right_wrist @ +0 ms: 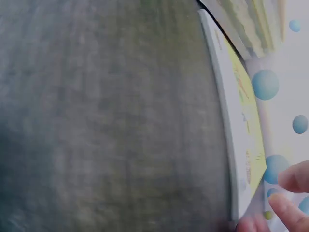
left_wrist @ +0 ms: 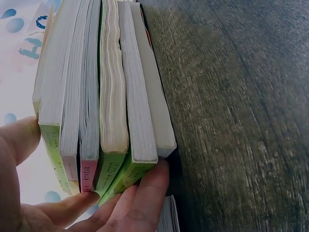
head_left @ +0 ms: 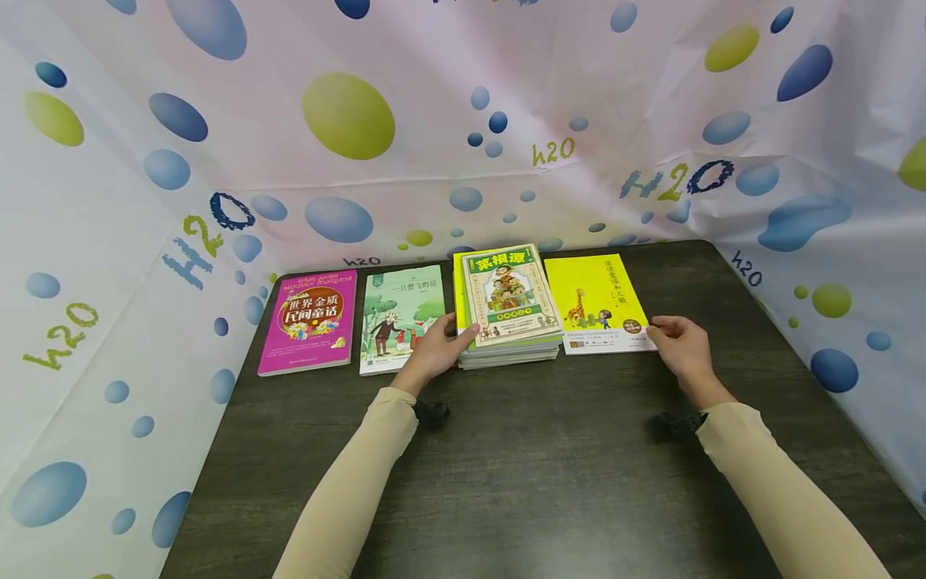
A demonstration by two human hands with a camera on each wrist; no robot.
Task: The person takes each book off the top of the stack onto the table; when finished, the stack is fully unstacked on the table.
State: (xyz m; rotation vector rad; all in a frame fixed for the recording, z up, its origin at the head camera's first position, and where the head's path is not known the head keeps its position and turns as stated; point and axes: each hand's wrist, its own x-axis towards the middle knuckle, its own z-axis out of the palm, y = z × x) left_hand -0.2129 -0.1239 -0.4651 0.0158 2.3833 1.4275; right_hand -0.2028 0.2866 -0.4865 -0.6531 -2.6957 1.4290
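Observation:
A stack of books [head_left: 510, 301], topped by one with a green-and-cream cover, lies on the table. My left hand [head_left: 437, 347] grips its lower left corner, thumb over the top cover and fingers along the spines [left_wrist: 89, 174]. To the right lies a yellow book [head_left: 600, 301] with a giraffe on its cover. My right hand [head_left: 682, 350] is at its lower right corner, fingers bent. In the right wrist view some fingertips [right_wrist: 253, 224] are right at the book's corner, while the thumb and another finger stand apart from the cover.
Left of the stack lies a pale green book [head_left: 401, 314], partly behind my left hand. A magenta book [head_left: 311, 322] lies at the far left of the dark table [head_left: 535, 466]. A bubble-printed sheet [head_left: 434, 185] rises behind the table and at both sides.

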